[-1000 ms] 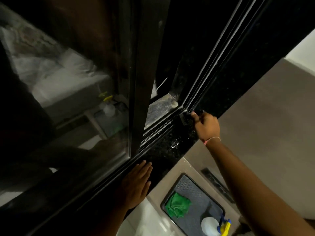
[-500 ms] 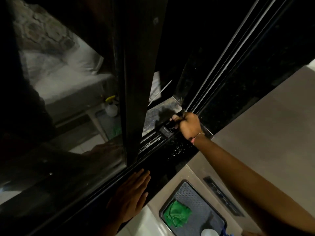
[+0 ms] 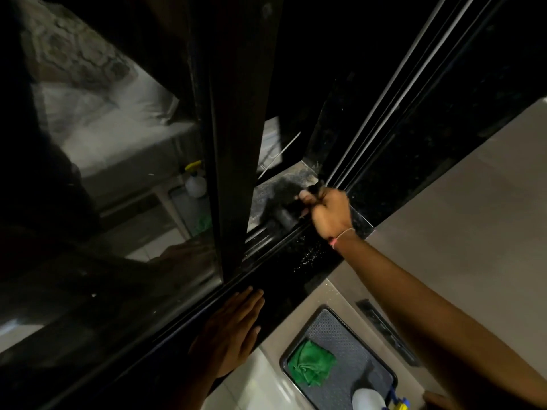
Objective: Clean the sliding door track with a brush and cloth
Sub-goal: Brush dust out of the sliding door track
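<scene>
My right hand (image 3: 330, 213) is closed around a dark brush (image 3: 285, 216), whose head sits on the sliding door track (image 3: 266, 241) just right of the door's dark frame (image 3: 236, 161). My left hand (image 3: 229, 329) lies flat with fingers together on the black stone sill (image 3: 296, 279) in front of the track, holding nothing. A crumpled green cloth (image 3: 310, 365) rests in a grey tray (image 3: 349, 329) on the floor below. The brush is blurred and its bristles are hard to make out.
A white spray bottle with a blue and yellow trigger (image 3: 373, 400) stands in the same tray. A narrow floor drain grille (image 3: 384, 332) lies right of the tray. Dusty ledge (image 3: 284, 184) beyond the track. The door glass (image 3: 103, 143) reflects a bed.
My right hand has moved left along the track with the brush, from the far rails toward the door frame. The left hand has stayed flat on the sill.
</scene>
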